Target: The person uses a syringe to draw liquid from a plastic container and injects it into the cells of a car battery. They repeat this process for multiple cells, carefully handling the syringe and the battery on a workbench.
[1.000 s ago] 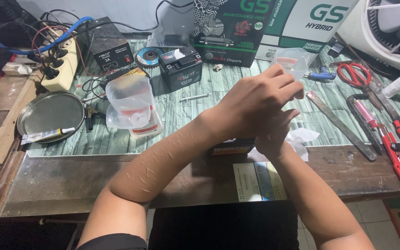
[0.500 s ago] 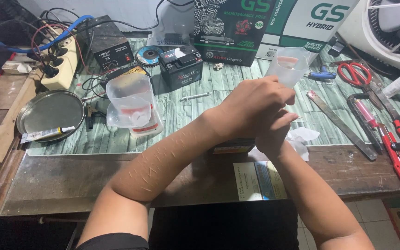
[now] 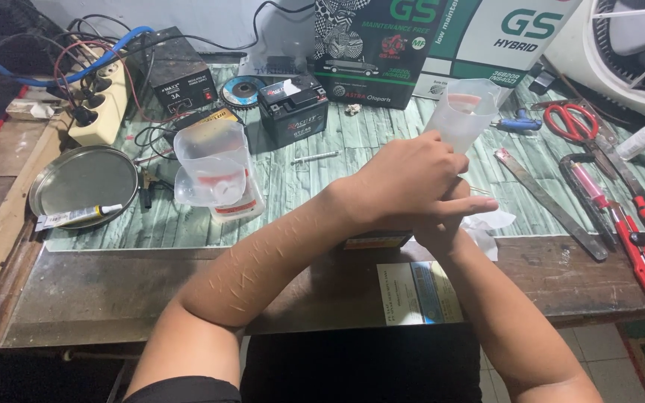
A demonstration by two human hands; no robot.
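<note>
My left hand (image 3: 404, 186) reaches across from the lower left and is closed around the bottom of a translucent plastic container (image 3: 468, 108), which stands up above the fingers. My right hand (image 3: 463, 216) lies directly beneath the left hand. Only its wrist and a few outstretched fingers show, so what it holds is hidden. Under both hands a small dark box with a yellow label (image 3: 373, 240) rests on the bench, next to crumpled white tissue (image 3: 490, 222).
Stacked clear plastic tubs (image 3: 214, 168) and a small black battery (image 3: 293, 108) stand at centre left. A round metal tray (image 3: 83, 183) holds a glue tube. A power strip (image 3: 98, 104) lies far left. Red scissors (image 3: 569, 119), a metal ruler (image 3: 550, 201) and red-handled tools (image 3: 636, 239) lie right.
Both hands have dropped slightly toward me, and the translucent container now shows more fully above the left hand.
</note>
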